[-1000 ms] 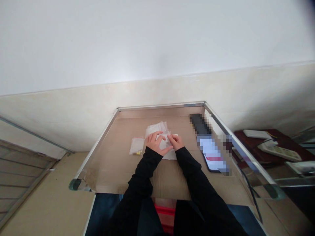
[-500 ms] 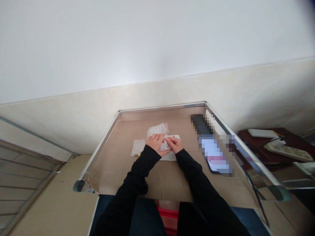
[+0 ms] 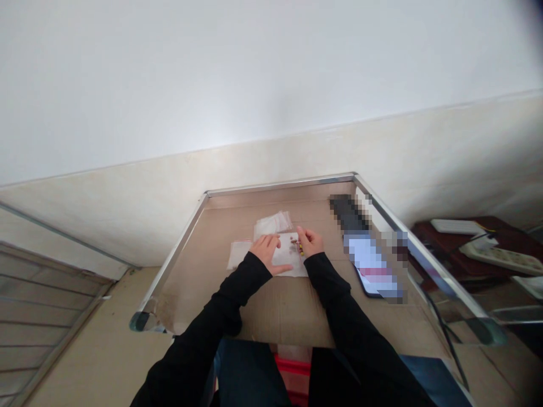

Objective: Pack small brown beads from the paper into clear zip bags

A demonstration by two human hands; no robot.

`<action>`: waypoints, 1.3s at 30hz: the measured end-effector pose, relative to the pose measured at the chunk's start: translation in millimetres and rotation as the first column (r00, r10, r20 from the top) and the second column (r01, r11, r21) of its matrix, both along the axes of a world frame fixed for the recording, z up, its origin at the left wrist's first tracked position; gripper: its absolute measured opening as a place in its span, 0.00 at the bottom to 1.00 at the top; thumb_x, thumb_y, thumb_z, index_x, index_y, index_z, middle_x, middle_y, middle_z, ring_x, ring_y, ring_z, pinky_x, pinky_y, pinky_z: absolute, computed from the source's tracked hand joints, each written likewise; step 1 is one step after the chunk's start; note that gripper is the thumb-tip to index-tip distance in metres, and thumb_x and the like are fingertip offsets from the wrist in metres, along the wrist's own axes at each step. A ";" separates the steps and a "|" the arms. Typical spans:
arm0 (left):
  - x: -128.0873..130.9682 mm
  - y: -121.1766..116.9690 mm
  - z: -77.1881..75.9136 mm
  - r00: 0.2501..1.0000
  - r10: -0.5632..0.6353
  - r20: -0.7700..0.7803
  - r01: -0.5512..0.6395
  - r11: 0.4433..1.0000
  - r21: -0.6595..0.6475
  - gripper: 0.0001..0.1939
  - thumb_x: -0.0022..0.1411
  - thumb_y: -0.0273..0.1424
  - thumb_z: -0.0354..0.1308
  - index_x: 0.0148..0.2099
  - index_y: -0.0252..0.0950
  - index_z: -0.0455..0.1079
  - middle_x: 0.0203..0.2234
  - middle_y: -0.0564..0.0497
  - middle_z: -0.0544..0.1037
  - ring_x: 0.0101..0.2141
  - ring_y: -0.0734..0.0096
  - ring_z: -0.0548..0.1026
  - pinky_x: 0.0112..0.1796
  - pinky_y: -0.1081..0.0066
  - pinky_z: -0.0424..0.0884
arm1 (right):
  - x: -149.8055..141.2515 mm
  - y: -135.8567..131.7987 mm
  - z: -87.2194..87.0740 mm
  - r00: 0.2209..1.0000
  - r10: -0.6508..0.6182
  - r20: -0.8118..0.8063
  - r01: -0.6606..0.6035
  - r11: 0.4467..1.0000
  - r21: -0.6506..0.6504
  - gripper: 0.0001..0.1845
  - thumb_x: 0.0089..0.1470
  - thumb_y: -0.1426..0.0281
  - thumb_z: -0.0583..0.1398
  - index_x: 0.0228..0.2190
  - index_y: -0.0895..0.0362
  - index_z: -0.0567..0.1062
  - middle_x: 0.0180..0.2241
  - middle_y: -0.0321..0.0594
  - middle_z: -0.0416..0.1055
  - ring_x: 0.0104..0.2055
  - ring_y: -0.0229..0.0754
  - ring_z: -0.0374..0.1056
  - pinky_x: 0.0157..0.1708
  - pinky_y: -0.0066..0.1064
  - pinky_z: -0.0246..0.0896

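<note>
My left hand [image 3: 266, 252] rests on a white paper sheet [image 3: 292, 257], its fingers spread and its thumb lying toward the middle. My right hand [image 3: 311, 242] is at the sheet's far right corner, fingertips beside several small yellow and brown beads [image 3: 297, 245]. I cannot tell whether those fingers grip any bead. A clear plastic bag with a red strip [image 3: 237, 254] lies left of the paper, partly behind my left wrist. Another clear plastic bag [image 3: 271, 225] lies just beyond the paper.
Everything lies on a cardboard sheet [image 3: 271, 305] inside a metal-edged table frame [image 3: 280, 187]. To the right lie a pixelated phone [image 3: 371, 267] and a dark pixelated object [image 3: 348, 212]. A power strip [image 3: 503, 257] sits on a dark red surface beyond the frame.
My hands have moved apart from their position together over the paper. The right hand has shifted up and right, and the small beads now show beside its fingers.
</note>
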State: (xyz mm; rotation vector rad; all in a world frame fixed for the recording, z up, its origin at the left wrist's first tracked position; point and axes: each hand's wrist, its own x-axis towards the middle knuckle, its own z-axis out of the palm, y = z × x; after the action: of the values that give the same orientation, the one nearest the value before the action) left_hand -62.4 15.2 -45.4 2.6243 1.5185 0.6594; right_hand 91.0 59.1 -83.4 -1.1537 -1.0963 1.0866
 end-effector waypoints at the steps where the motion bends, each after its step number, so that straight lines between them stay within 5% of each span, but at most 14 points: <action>1: 6.7 -4.5 -4.5 1.000 -0.009 -0.017 0.008 1.000 -0.017 0.27 0.36 0.49 0.57 0.34 0.36 0.59 0.42 0.45 0.65 0.41 0.59 0.62 0.41 0.62 0.57 | -0.3 -0.2 -0.8 1.000 -0.001 0.002 0.001 1.000 0.004 0.23 0.40 0.54 0.55 0.11 0.58 0.59 0.07 0.29 0.53 0.09 0.29 0.50 0.07 0.20 0.47; 6: 28.5 -7.8 -14.9 0.995 -0.073 -0.067 0.067 0.994 -0.090 0.28 0.34 0.49 0.58 0.35 0.37 0.59 0.45 0.45 0.63 0.44 0.57 0.59 0.41 0.61 0.55 | 1.7 1.2 -2.1 0.999 -0.047 0.007 0.047 0.999 -0.018 0.22 0.39 0.53 0.54 0.11 0.58 0.59 0.07 0.28 0.52 0.09 0.30 0.50 0.07 0.22 0.46; 11: 31.7 1.5 -13.2 0.993 -0.089 -0.078 0.074 0.982 -0.176 0.25 0.36 0.46 0.58 0.34 0.36 0.59 0.35 0.47 0.68 0.40 0.58 0.61 0.37 0.63 0.58 | 3.9 3.9 -1.9 0.994 -0.059 0.088 0.056 0.998 0.028 0.23 0.40 0.52 0.53 0.10 0.58 0.60 0.07 0.29 0.53 0.10 0.30 0.50 0.10 0.23 0.45; 16: 28.0 0.3 -12.8 0.995 -0.090 -0.044 0.083 0.987 -0.137 0.24 0.35 0.44 0.60 0.33 0.37 0.58 0.34 0.48 0.67 0.38 0.60 0.62 0.37 0.64 0.58 | 7.2 6.8 -7.5 0.966 -0.112 0.233 0.096 0.992 0.081 0.23 0.43 0.54 0.52 0.11 0.59 0.62 0.09 0.31 0.55 0.13 0.31 0.50 0.14 0.23 0.44; 22: -3.5 13.6 4.1 0.996 -0.085 0.006 0.085 0.996 -0.005 0.23 0.39 0.46 0.57 0.33 0.36 0.56 0.38 0.47 0.66 0.40 0.62 0.62 0.41 0.65 0.56 | 10.1 5.2 -14.4 0.803 -0.175 0.569 0.077 0.978 0.193 0.23 0.48 0.56 0.49 0.12 0.58 0.63 0.11 0.32 0.55 0.14 0.31 0.50 0.16 0.24 0.40; 28: -40.2 59.4 8.4 0.997 -0.029 -0.067 0.028 0.999 -0.015 0.27 0.36 0.46 0.59 0.35 0.35 0.56 0.37 0.47 0.67 0.38 0.62 0.64 0.42 0.63 0.56 | 7.9 1.6 -13.0 0.554 -0.103 0.826 0.000 0.992 0.124 0.21 0.49 0.57 0.48 0.17 0.58 0.67 0.14 0.34 0.61 0.17 0.33 0.57 0.17 0.24 0.39; 39: -34.6 99.8 -9.8 0.995 -0.065 -0.082 0.054 0.990 -0.131 0.44 0.33 0.44 0.62 0.52 0.33 0.51 0.47 0.42 0.62 0.45 0.56 0.62 0.45 0.63 0.53 | 6.3 2.5 -15.9 0.430 -0.107 0.897 -0.085 0.984 0.158 0.19 0.50 0.60 0.48 0.17 0.58 0.66 0.19 0.36 0.66 0.21 0.33 0.60 0.19 0.24 0.41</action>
State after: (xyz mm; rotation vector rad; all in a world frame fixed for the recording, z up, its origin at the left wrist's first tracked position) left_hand -97.1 114.9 -55.2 2.6198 1.4445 0.4336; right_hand 97.3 61.6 -99.3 -1.6436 -1.9757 0.2178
